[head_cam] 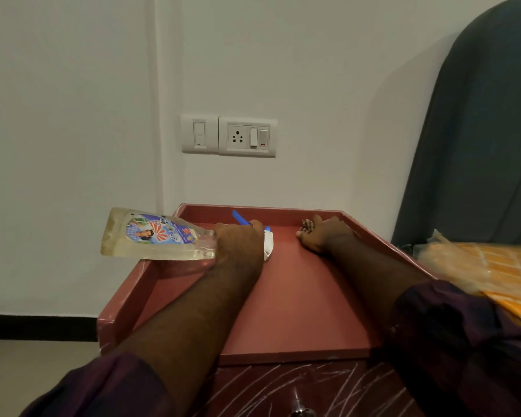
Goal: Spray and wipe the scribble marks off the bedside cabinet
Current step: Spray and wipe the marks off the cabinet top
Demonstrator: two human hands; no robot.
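White scribbles (313, 383) streak the dark front of the cabinet (298, 296) below its near edge, around a metal knob (301, 412); its reddish, rimmed top looks plain. The left hand (238, 245) is clamped round the neck of the bottle (151, 236), which lies sideways with its clear body out past the top's left edge. The right hand (322, 233) rests near the far right corner, fingers curled over a bunched cloth (306, 225).

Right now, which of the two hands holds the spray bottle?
The left hand, gripping the spray bottle by its neck; the right hand holds a cloth on the cabinet top.
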